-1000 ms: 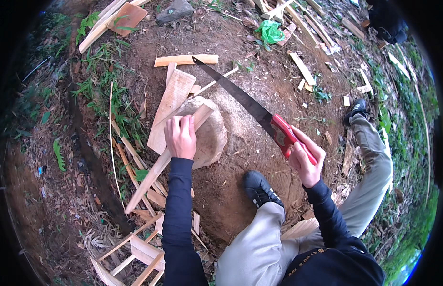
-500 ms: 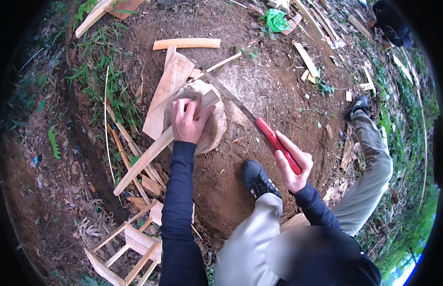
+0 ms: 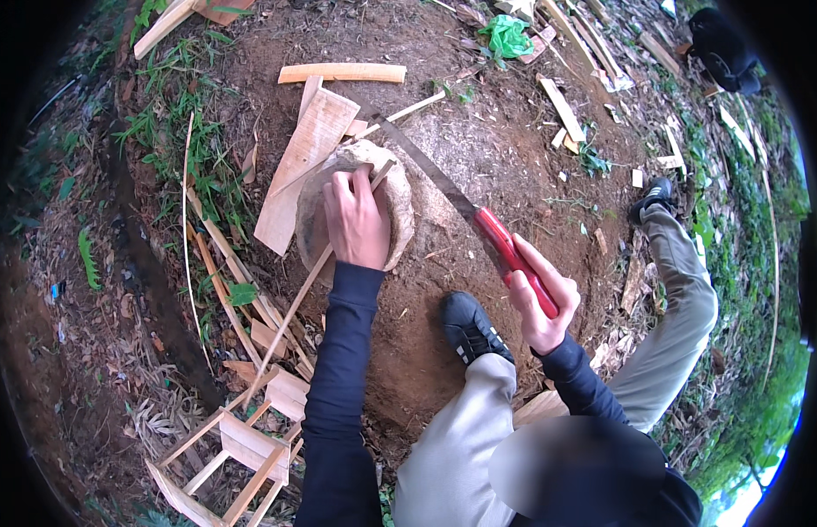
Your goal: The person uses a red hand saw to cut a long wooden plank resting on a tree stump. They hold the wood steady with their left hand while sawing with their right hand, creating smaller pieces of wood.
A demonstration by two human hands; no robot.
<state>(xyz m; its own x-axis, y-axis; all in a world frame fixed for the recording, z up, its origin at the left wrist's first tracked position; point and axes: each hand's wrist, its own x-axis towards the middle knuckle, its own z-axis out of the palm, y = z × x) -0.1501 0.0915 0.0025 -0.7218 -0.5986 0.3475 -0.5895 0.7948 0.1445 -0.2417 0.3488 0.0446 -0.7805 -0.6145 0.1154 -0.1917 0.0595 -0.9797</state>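
A round wood stump [image 3: 401, 220] stands in front of me on the soil. My left hand [image 3: 357, 218] is closed on a long thin wood strip [image 3: 290, 321], holding it on edge over the stump top. The strip slants down to the lower left, its far end showing past my fingers. My right hand [image 3: 545, 303] is wrapped round the red handle of a long, narrow blade [image 3: 435, 174]. This blade points up and left, past the stump's right side, apart from the strip; whether its edge has teeth I cannot tell.
A wide board [image 3: 307, 167] lies against the stump's left side, with a curved piece [image 3: 343, 74] beyond. A small wooden frame [image 3: 242, 448] stands at lower left. My shoe [image 3: 472, 327] is close to the stump. Green plastic [image 3: 507, 37] and wood scraps lie further off.
The strip has turned from its broad face to its narrow edge, and its near end has swung toward the wooden frame. My left hand has rolled with it. The right hand stays nearly still.
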